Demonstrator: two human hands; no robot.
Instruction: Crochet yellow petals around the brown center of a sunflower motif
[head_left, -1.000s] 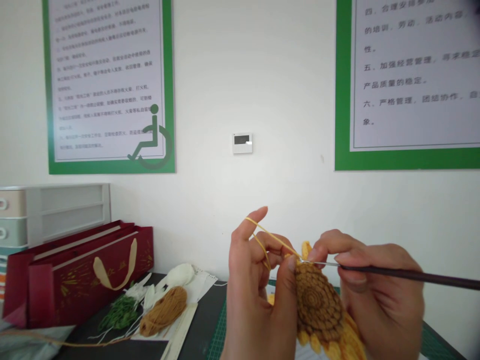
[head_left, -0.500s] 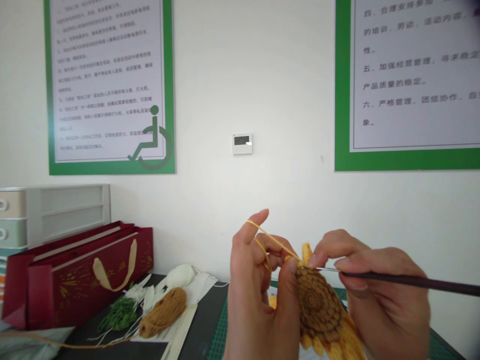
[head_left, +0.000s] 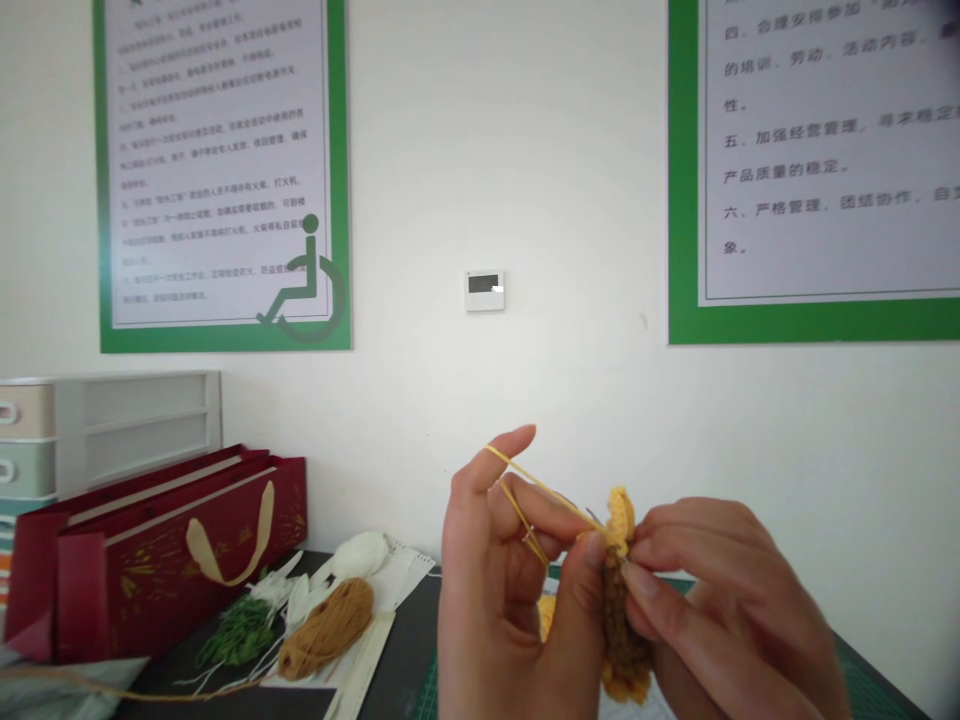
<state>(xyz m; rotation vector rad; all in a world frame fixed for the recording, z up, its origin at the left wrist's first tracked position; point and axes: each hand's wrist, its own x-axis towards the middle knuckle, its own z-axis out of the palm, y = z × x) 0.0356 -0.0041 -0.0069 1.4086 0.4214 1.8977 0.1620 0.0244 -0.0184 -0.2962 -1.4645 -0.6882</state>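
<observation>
A green-edged sign (head_left: 210, 180) hangs at the upper left, and part of a second sign (head_left: 825, 190) shows at the upper right. On the dark tabletop (head_left: 411, 625), red bags (head_left: 165, 600) stand at the lower left and hide some drawers (head_left: 150, 412). At the lower right, the left hand (head_left: 487, 600) and right hand (head_left: 735, 590) both pinch a brown and yellow crochet piece (head_left: 616, 615). The right hand covers part of it. Brown yarn (head_left: 327, 630) lies near green yarn (head_left: 236, 635), lower left. Thin yellow yarn (head_left: 517, 468) loops over the left hand's fingers.
</observation>
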